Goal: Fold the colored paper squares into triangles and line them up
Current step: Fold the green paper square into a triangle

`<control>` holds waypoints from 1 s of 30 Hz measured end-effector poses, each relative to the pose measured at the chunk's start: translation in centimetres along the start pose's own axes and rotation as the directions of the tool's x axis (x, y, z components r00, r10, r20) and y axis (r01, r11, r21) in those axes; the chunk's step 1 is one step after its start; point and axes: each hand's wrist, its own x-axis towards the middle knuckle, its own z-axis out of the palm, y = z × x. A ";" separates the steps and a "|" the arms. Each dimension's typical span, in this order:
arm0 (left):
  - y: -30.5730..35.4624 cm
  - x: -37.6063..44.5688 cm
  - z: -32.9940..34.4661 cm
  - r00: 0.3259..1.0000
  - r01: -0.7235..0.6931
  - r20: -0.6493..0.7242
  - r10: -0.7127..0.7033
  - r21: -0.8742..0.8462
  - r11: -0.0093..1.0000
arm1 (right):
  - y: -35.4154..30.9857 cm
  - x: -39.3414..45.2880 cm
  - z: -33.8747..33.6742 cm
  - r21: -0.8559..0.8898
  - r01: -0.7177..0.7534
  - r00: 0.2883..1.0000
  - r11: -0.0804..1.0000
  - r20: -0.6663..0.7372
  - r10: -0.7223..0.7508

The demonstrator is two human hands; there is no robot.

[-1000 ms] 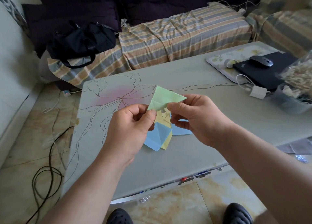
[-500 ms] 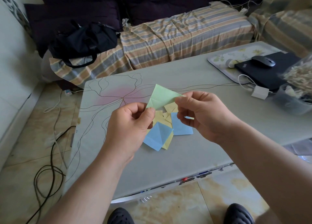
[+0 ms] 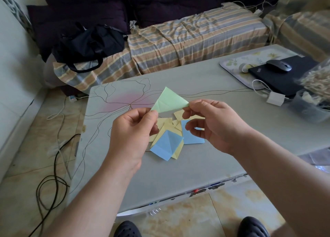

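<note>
A light green paper (image 3: pixel 168 101), folded into a triangle, is held up above the table. My left hand (image 3: pixel 132 135) pinches its lower left corner and my right hand (image 3: pixel 212 124) pinches its right corner. Below the hands, a loose pile of paper lies on the grey table (image 3: pixel 178 165): a creased blue square (image 3: pixel 167 144) in front, another blue piece (image 3: pixel 192 135) to its right, and several yellow pieces (image 3: pixel 166 126) under and behind them.
At the table's right end sit a floral tray (image 3: pixel 232 65), a black laptop (image 3: pixel 278 76) with a mouse (image 3: pixel 279 65), a white charger (image 3: pixel 275 98) and a plastic tub (image 3: pixel 309 110). A striped sofa holds a black bag (image 3: pixel 89 42). Cables run across the floor on the left.
My hands have drawn apart along the green triangle's lower edge. The right hand slid out to the right corner, and the paper now sits slightly higher and flatter.
</note>
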 end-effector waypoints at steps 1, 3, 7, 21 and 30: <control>0.0 0.0 0.0 1.000 0.003 -0.007 -0.003 0.001 1.000 | 0.0 0.0 0.0 -0.009 -0.005 1.000 1.000 0.007 0.005; -0.1 0.1 0.0 1.000 0.011 -0.015 -0.010 0.031 0.999 | 0.0 -0.1 -0.1 -0.045 -0.005 1.000 0.999 0.022 0.006; -0.2 0.1 0.0 1.000 0.013 0.005 -0.013 0.095 0.995 | 0.4 -0.2 0.0 -0.124 0.011 1.000 0.992 0.031 -0.007; -1.1 -0.1 2.7 0.978 0.208 0.065 -0.200 -0.163 0.964 | 1.8 0.4 2.3 -0.079 0.106 0.985 0.991 -0.129 -0.116; -0.9 0.1 5.0 0.950 0.313 0.113 -0.292 -0.290 0.905 | 1.5 0.9 2.6 -0.071 0.118 0.979 0.991 -0.159 -0.128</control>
